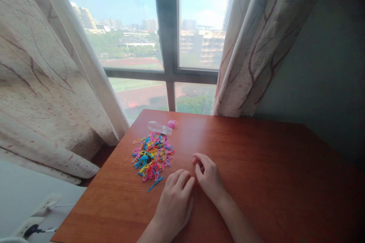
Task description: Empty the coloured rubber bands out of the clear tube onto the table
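A heap of small coloured rubber bands (152, 154) lies on the wooden table (256, 167), left of centre. Behind the heap a clear plastic bottle (158, 127) lies on its side, with its pink cap (171, 123) beside the mouth. My left hand (176, 199) rests palm down just right of the heap, fingers curled loosely onto the wood, nothing visible in it. My right hand (208, 176) sits beside it, fingers bent inward with the tips together near the tabletop; whether they pinch a band is too small to tell.
Patterned curtains hang at both sides: one (48, 83) on the left and one (256, 45) on the right of a window (168, 38). A white power strip (37, 216) lies on a pale surface left of the table. A grey wall (327, 76) stands to the right.
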Demonstrator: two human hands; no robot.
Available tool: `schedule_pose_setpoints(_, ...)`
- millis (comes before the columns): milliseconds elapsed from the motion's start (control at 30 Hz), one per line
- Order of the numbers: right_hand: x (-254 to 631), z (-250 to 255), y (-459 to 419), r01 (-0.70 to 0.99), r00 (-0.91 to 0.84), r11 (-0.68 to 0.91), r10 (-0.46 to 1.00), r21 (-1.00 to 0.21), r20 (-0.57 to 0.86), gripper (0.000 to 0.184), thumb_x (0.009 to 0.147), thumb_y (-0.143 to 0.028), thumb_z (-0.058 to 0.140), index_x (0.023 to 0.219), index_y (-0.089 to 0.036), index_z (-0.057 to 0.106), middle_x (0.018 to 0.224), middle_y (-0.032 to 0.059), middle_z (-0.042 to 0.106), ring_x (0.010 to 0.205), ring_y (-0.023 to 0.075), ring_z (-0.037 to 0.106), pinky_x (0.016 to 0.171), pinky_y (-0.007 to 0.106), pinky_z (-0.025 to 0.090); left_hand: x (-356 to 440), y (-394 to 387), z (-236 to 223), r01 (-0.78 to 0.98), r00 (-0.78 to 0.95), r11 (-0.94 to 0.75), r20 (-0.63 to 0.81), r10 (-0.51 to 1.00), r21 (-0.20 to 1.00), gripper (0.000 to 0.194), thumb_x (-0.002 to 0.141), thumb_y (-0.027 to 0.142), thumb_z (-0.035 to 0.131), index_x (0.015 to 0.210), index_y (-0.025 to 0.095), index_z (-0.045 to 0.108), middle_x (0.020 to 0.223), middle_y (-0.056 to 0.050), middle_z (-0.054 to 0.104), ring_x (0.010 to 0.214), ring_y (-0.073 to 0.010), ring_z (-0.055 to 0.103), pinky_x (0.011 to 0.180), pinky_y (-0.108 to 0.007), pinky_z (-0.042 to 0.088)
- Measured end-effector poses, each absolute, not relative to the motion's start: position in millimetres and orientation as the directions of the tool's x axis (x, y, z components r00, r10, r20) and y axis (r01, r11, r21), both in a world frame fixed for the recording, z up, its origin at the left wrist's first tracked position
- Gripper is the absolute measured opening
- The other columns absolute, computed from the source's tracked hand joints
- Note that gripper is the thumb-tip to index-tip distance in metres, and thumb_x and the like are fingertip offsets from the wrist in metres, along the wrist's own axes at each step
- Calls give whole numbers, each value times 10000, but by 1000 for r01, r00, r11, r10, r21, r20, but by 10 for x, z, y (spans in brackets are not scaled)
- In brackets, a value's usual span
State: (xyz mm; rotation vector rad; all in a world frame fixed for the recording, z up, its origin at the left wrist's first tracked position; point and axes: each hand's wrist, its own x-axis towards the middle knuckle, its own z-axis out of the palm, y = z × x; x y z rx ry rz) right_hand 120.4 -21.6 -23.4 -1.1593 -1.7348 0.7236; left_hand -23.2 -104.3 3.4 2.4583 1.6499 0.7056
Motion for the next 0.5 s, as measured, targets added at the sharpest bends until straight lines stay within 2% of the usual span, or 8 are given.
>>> schedule_pose_setpoints(133, 1244, -234, -187, 347, -112, 342, 939, -873, 324, 299, 801, -136, 449, 937, -215, 703, 821, 33, 714, 765, 194, 669, 732, 300, 537, 32, -892, 4, 806, 384, -436, 207, 900, 400, 323, 809, 150, 530, 1113, 212, 620, 1112, -99, 618, 1038, -283, 548, 934, -458, 479)
schedule_pose_setpoints(300, 1320, -259, -131, 356, -10, 292, 951, -888, 308, 313, 835, -179, 404, 901, -200, 709, 838, 45, 738, 777, 201, 692, 723, 298, 548, 166, -539, -60, 746, 409, -476, 245, 879, 466, 393, 760, 149, 554, 1149, 178, 603, 1162, -126, 610, 1056, -290, 541, 974, -471, 451)
schedule_pose_setpoints(500, 1414, -293, -75, 382, 53, 258, 953, -888, 299, 299, 858, -224, 396, 888, -209, 693, 865, 47, 736, 823, 214, 692, 767, 310, 534, 285, -206, -128, 677, 429, -506, 273, 861, 534, 266, 709, 137, 575, 947, 188, 683, 963, -105, 671, 938, -267, 610, 873, -400, 501)
